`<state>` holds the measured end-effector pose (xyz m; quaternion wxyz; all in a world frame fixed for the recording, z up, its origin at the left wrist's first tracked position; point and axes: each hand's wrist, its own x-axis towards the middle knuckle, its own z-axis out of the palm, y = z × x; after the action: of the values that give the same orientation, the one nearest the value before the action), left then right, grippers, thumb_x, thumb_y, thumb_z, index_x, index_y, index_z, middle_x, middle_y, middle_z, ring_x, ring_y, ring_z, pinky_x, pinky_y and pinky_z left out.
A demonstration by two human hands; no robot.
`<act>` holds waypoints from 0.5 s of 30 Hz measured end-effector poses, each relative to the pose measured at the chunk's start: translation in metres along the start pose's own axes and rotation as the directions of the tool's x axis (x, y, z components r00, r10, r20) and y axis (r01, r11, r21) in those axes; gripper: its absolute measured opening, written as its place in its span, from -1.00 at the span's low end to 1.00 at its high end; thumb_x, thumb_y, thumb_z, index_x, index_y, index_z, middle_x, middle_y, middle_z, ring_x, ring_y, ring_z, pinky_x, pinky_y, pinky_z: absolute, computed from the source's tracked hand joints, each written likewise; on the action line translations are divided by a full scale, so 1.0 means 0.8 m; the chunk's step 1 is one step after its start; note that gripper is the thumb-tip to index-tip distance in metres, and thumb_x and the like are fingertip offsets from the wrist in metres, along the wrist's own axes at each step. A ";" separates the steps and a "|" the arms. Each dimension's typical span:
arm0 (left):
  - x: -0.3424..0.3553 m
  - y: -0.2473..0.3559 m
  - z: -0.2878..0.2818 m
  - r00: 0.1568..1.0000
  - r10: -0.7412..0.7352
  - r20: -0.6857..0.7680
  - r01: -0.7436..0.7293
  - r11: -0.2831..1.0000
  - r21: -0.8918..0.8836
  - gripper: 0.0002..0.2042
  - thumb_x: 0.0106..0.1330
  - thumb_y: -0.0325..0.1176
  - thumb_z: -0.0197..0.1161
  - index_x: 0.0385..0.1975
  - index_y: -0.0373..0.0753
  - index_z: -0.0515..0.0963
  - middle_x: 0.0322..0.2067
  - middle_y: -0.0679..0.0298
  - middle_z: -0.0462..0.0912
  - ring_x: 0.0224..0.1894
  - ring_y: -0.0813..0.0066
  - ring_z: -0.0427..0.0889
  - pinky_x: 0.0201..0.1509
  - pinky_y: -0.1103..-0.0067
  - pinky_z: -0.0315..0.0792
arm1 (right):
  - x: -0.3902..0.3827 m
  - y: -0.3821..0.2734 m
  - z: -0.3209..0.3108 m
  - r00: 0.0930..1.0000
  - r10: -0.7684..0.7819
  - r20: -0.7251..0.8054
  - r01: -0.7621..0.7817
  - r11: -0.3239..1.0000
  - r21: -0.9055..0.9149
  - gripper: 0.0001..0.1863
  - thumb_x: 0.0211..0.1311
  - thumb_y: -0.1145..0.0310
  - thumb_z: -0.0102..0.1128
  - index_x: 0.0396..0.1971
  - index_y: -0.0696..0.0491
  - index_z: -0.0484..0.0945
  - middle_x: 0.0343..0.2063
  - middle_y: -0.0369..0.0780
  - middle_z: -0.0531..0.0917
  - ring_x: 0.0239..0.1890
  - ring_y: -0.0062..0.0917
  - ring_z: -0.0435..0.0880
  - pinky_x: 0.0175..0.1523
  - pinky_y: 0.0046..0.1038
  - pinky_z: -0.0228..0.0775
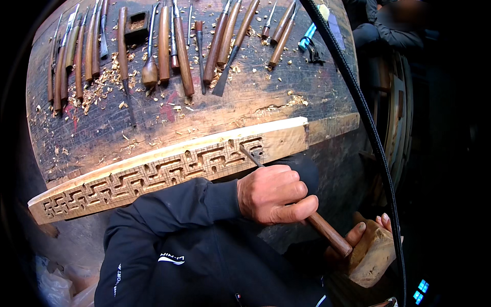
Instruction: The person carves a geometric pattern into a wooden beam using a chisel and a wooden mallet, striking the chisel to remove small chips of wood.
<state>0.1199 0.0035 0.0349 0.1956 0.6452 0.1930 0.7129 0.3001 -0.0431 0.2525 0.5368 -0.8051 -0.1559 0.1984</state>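
Note:
My left hand (pixel 276 194) is wrapped round the wooden handle of a carving chisel (pixel 330 234). The blade slants up and left, its tip at the right end of the cut pattern on a long pale wooden board (pixel 286 139). Grid lines and rows of angular, recessed slots cover much of the board's near face. At the lower right, my right hand (pixel 356 233) grips a blocky wooden mallet (pixel 372 260) close to the butt of the chisel handle. Much of that hand is hidden behind the mallet and in shadow; whether mallet and handle touch, I cannot tell.
Several wooden-handled chisels and gouges (pixel 183 56) lie across the worn workbench (pixel 204 115) among shavings. A small dark box (pixel 137 28) sits between them. A black braided cable (pixel 365 110) crosses the right side. Another person (pixel 394 25) sits at upper right.

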 end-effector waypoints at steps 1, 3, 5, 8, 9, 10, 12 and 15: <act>0.001 0.000 0.000 1.000 -0.003 -0.003 0.003 1.000 0.002 -0.64 0.43 -0.22 0.47 0.07 -0.30 0.64 -0.43 0.33 0.42 -0.48 0.41 0.49 -0.45 0.42 0.35 | -0.001 0.000 0.002 1.000 -0.008 -0.011 0.008 1.000 -0.004 -0.63 0.28 0.12 0.56 -0.16 0.01 0.58 -0.19 -0.11 0.71 -0.20 -0.20 0.75 -0.05 -0.18 0.70; 0.000 0.001 0.000 1.000 -0.005 -0.007 0.005 1.000 0.014 -0.64 0.44 -0.21 0.47 0.07 -0.30 0.64 -0.43 0.33 0.42 -0.48 0.41 0.49 -0.45 0.42 0.35 | 0.000 0.003 0.005 0.999 -0.022 -0.028 0.022 1.000 -0.011 -0.64 0.28 0.13 0.56 -0.17 0.01 0.58 -0.20 -0.11 0.71 -0.20 -0.20 0.75 -0.05 -0.17 0.69; -0.001 0.000 0.001 1.000 -0.005 -0.015 0.005 1.000 0.028 -0.65 0.44 -0.21 0.47 0.07 -0.29 0.63 -0.43 0.33 0.41 -0.48 0.41 0.49 -0.45 0.42 0.35 | 0.001 0.006 0.009 0.998 -0.036 -0.044 0.035 0.999 -0.020 -0.64 0.27 0.13 0.56 -0.18 0.01 0.58 -0.21 -0.10 0.72 -0.21 -0.19 0.75 -0.05 -0.16 0.69; 0.003 0.001 -0.001 1.000 -0.010 -0.007 0.010 0.999 0.031 -0.64 0.39 -0.24 0.48 0.06 -0.30 0.63 -0.44 0.34 0.40 -0.48 0.41 0.48 -0.45 0.42 0.35 | -0.001 0.021 0.012 0.918 -0.396 0.008 0.393 0.910 -0.129 -0.64 0.28 0.15 0.55 -0.15 0.01 0.57 -0.17 -0.10 0.71 -0.16 -0.20 0.74 0.02 -0.15 0.66; 0.003 0.000 -0.002 1.000 -0.020 -0.011 0.020 0.999 0.025 -0.64 0.37 -0.25 0.48 0.05 -0.29 0.63 -0.44 0.34 0.39 -0.49 0.41 0.48 -0.45 0.43 0.35 | 0.001 0.030 0.012 0.693 -0.715 0.092 0.715 0.667 -0.207 -0.62 0.29 0.17 0.55 -0.10 0.02 0.55 -0.14 -0.09 0.70 -0.11 -0.22 0.74 0.08 -0.16 0.64; 0.002 -0.001 -0.003 0.999 -0.029 -0.014 0.030 0.999 0.019 -0.64 0.35 -0.26 0.48 0.05 -0.29 0.63 -0.44 0.34 0.39 -0.49 0.42 0.47 -0.45 0.43 0.35 | 0.003 0.036 0.011 0.474 -0.862 0.179 0.871 0.428 -0.242 -0.60 0.30 0.18 0.55 -0.06 0.02 0.54 -0.10 -0.09 0.70 -0.06 -0.23 0.73 0.15 -0.16 0.62; -0.003 -0.002 -0.003 0.999 -0.038 -0.018 0.039 0.999 0.037 -0.63 0.31 -0.27 0.49 0.04 -0.28 0.64 -0.45 0.34 0.39 -0.49 0.42 0.47 -0.45 0.43 0.35 | 0.014 0.043 0.012 0.169 -0.937 0.305 0.962 0.089 -0.259 -0.56 0.33 0.21 0.55 0.03 0.04 0.51 -0.02 -0.09 0.69 0.04 -0.27 0.73 0.28 -0.17 0.58; -0.005 0.000 -0.001 0.999 -0.031 -0.019 0.032 0.998 0.046 -0.63 0.29 -0.28 0.49 0.04 -0.27 0.64 -0.45 0.34 0.39 -0.49 0.42 0.47 -0.45 0.44 0.35 | 0.020 0.046 -0.005 0.049 -0.919 0.392 0.956 -0.071 -0.286 -0.49 0.37 0.26 0.54 0.17 0.06 0.47 0.09 -0.08 0.67 0.19 -0.31 0.72 0.48 -0.19 0.53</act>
<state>0.1197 0.0014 0.0318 0.1900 0.6400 0.2213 0.7108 0.3176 -0.0524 0.2177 0.2964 -0.5663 -0.7297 -0.2431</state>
